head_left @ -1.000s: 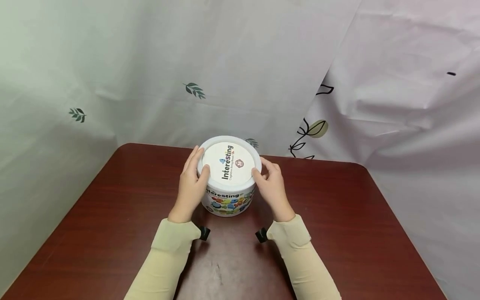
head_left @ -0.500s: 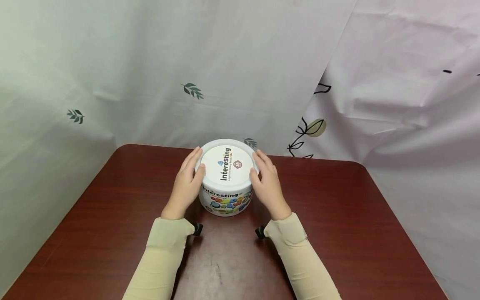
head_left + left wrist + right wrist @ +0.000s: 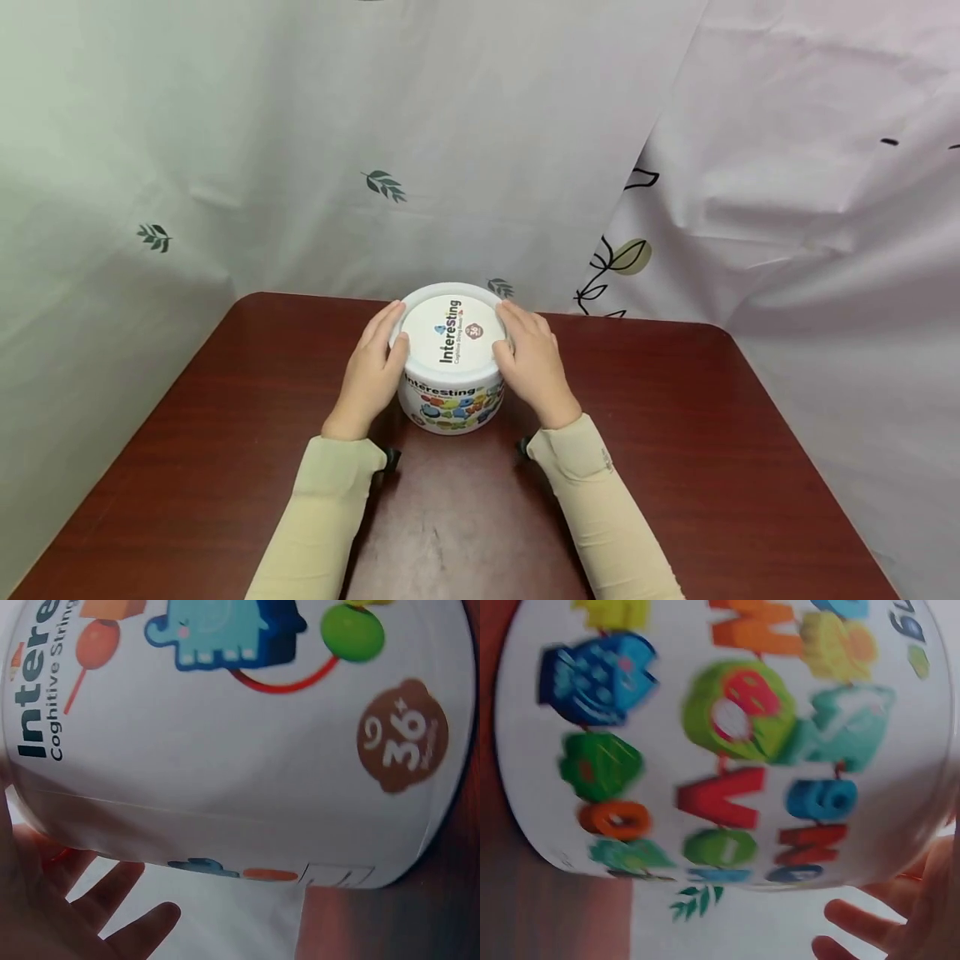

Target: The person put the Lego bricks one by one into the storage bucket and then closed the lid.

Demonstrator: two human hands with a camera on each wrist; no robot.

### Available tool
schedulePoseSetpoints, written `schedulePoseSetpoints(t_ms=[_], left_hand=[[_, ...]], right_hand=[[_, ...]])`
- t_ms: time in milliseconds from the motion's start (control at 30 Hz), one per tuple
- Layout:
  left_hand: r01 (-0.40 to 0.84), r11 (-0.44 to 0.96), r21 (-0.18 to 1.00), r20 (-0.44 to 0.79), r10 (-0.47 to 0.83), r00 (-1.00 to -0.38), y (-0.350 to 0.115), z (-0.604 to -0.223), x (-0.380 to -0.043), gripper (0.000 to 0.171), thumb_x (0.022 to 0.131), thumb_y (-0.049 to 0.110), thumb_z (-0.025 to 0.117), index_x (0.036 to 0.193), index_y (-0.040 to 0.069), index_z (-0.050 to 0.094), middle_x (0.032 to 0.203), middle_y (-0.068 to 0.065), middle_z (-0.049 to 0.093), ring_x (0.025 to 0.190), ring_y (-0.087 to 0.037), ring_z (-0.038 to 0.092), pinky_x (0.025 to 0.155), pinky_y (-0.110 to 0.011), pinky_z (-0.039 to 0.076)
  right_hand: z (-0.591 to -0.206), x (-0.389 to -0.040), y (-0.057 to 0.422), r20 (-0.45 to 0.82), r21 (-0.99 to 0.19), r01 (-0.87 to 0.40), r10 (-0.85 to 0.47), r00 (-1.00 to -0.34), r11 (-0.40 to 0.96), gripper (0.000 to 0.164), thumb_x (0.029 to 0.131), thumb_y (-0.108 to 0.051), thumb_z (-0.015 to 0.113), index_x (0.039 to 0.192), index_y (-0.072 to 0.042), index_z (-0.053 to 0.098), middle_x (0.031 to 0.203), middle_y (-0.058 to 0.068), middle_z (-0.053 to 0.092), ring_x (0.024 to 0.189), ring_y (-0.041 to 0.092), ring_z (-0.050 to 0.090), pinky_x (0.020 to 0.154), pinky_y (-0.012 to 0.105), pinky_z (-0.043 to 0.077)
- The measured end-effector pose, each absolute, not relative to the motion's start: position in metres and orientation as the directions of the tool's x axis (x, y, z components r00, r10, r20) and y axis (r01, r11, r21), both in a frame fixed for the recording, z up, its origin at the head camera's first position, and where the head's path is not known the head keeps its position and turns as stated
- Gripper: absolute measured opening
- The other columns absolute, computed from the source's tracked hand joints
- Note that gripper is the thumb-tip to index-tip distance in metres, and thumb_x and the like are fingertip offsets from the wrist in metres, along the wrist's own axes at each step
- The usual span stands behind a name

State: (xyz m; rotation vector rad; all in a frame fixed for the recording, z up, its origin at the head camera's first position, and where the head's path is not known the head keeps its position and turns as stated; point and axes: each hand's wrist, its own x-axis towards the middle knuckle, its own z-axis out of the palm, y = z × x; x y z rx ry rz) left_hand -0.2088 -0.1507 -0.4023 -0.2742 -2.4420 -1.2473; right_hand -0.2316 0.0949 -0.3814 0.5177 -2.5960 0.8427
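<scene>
A round white tub (image 3: 452,408) with a white lid (image 3: 431,321) stands on the table, printed with "Interesting" and colourful string beads. My left hand (image 3: 369,367) rests against the left side of the lid, thumb at the front rim, fingers stretched along the side. On the opposite side my right hand (image 3: 536,358) lies at the rim, its fingertips over the lid's edge. In the left wrist view the fingers (image 3: 112,900) are spread beside the tub wall. Straight fingers (image 3: 862,922) also show past the wall in the right wrist view. The tub's far side is hidden.
The dark red wooden table (image 3: 675,467) has rounded far corners. Behind it hangs a pale cloth (image 3: 300,125) with leaf prints, close to the tub at the table's back edge. Black wrist straps show below both cuffs.
The tub's lid sits slightly lower in view. My right fingers have straightened and shifted up onto the rim; the left hand has moved slightly left with the tub.
</scene>
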Motion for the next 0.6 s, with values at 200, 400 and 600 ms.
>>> schedulePoseSetpoints(t_ms=[200, 400, 600], left_hand=[[0.346, 0.622, 0.703, 0.443, -0.002, -0.896, -0.154, -0.402, -0.212, 0.051, 0.105, 0.026, 0.045, 0.154, 0.011, 0.045, 0.16, -0.007, 0.038, 0.146, -0.033, 0.036, 0.116, -0.059, 0.033], [0.331, 0.658, 0.677, 0.427, 0.016, -0.904, -0.161, -0.405, -0.21, 0.051, 0.107, 0.026, 0.042, 0.155, 0.009, 0.041, 0.161, -0.01, 0.035, 0.146, -0.034, 0.035, 0.116, -0.059, 0.033], [0.376, 0.69, 0.618, 0.426, 0.108, -0.898, -0.174, -0.404, -0.211, 0.054, 0.107, 0.027, 0.044, 0.156, 0.004, 0.037, 0.161, -0.017, 0.032, 0.148, -0.037, 0.032, 0.118, -0.06, 0.03]], right_hand=[[-0.363, -0.24, 0.094, 0.387, -0.415, -0.437, -0.28, -0.878, 0.798, 0.056, 0.087, -0.024, 0.053, 0.139, -0.007, 0.062, 0.146, 0.009, 0.056, 0.131, 0.034, 0.048, 0.1, 0.054, 0.043], [-0.367, -0.243, 0.088, 0.348, -0.405, -0.447, -0.317, -0.882, 0.798, 0.057, 0.087, -0.024, 0.052, 0.14, -0.006, 0.06, 0.147, 0.01, 0.055, 0.132, 0.033, 0.048, 0.102, 0.054, 0.043], [-0.38, -0.245, 0.091, 0.389, -0.481, -0.499, -0.334, -0.858, 0.721, 0.057, 0.092, -0.026, 0.051, 0.144, -0.006, 0.057, 0.151, 0.008, 0.052, 0.137, 0.033, 0.045, 0.111, 0.054, 0.038]])
